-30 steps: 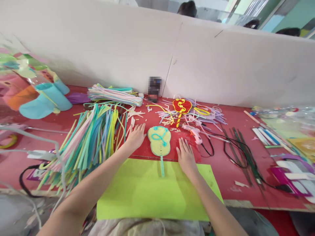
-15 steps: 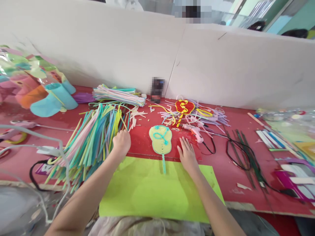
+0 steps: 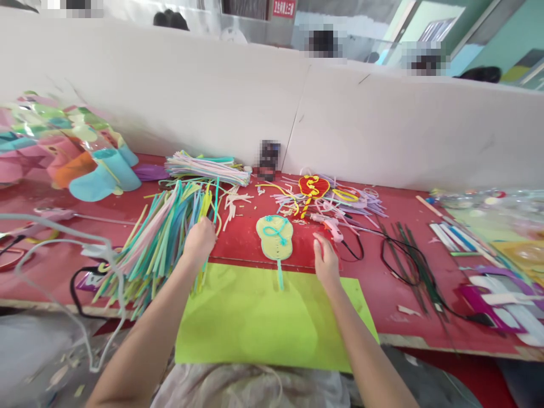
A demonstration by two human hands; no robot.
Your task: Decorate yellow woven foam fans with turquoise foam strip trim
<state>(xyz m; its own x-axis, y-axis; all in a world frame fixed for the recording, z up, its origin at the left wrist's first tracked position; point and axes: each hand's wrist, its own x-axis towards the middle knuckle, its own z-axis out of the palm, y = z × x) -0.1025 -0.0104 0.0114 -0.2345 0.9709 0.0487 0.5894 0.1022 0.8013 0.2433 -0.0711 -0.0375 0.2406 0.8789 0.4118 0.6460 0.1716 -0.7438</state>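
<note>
My left hand is closed at the right edge of a large bundle of pastel pipe cleaners. A teal pipe cleaner stands up out of its grip, and yellow ones lie close against the fingers. A fan-shaped piece, pale yellow with a teal rim, a teal loop and a teal handle, lies between my hands. To its right, my right hand hovers near the red mat, thumb apart from loosely bent fingers, with nothing visible in it. The pink glue gun lies just beyond that hand.
A lime-green sheet covers the near table edge. Behind lie a red-and-yellow fan piece and loose lilac stems. Black cable and glue sticks are on the right. Felt boots stand left; a white partition rises behind.
My left hand has shifted slightly left and now has a teal pipe cleaner upright in it. My right hand has lifted and turned, its fingers less spread. The camera view has moved a little.
</note>
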